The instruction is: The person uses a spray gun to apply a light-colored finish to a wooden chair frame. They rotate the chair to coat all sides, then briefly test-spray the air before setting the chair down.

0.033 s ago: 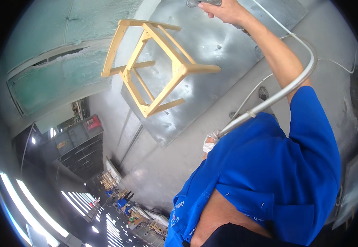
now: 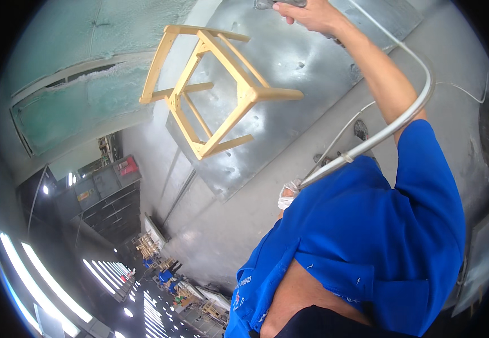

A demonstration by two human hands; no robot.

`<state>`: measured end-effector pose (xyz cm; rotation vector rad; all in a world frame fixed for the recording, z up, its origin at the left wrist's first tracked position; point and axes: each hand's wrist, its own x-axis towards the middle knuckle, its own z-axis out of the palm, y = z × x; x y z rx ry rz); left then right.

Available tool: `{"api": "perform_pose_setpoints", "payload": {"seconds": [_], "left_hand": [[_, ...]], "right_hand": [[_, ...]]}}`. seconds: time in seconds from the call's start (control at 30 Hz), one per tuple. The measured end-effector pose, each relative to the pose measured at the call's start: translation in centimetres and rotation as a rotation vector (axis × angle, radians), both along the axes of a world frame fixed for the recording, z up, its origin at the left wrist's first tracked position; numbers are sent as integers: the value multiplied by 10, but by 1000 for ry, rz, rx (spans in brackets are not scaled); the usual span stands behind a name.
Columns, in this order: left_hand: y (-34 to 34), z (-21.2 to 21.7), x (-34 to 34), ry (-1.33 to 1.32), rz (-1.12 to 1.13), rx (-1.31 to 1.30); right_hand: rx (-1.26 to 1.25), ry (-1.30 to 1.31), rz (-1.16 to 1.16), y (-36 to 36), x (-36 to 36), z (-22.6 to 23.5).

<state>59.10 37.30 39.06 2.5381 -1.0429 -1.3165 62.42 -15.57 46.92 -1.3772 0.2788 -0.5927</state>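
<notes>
- A grey hand tool point(image 2: 268, 4), cut off by the view's top edge, sits in a worker's raised right hand point(image 2: 315, 16), beyond the upper edge of the wooden chair frame's nearer leg and over the upper part of a metal sheet.
- The right hand is closed about the tool, its fingers wrapped close; the tool's far end is out of sight.
- A pale wooden chair frame point(image 2: 226, 63), its seat opening bare of any panel, stands apart from the hand, reaching across the left edge of the metal sheet point(image 2: 317, 73) as seen from above.
- The worker's left hand point(image 2: 287, 195), in a crumpled white covering, peeks out past the shirt, below the sheet's lower right edge; whether it grips anything cannot be told.
- Just beside it, a thick white hose point(image 2: 368, 145) runs up across the right arm, curving near the elbow.
- A bright blue shirt point(image 2: 334, 225) fills the foreground, a dark shoe point(image 2: 360, 129) showing past it on the grey floor point(image 2: 216, 236).
- Beyond the sheet's left edge rises a wet-looking greenish wall panel point(image 2: 81, 104); farther off, a red object point(image 2: 126, 165) rests on grey cabinets point(image 2: 107, 181) near glowing ceiling lights point(image 2: 57, 283).
</notes>
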Motion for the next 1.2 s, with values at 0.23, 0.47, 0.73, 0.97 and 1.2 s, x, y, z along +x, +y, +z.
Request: {"api": "perform_pose_setpoints", "payload": {"seconds": [0.23, 0.47, 0.73, 0.97, 1.2], "left_hand": [[21, -4, -7, 9, 38, -21], [49, -24, -12, 17, 102, -98], [90, -48, 22, 60, -37, -212], [197, -20, 93, 32, -215, -424], [268, 16, 116, 115, -223, -304]], "right_hand": [[-334, 153, 309, -7, -113, 39], [-89, 342, 139, 101, -197, 24], [-272, 202, 192, 270, -167, 15], [-184, -45, 182, 405, -136, 13], [713, 104, -107, 467, -126, -68]]}}
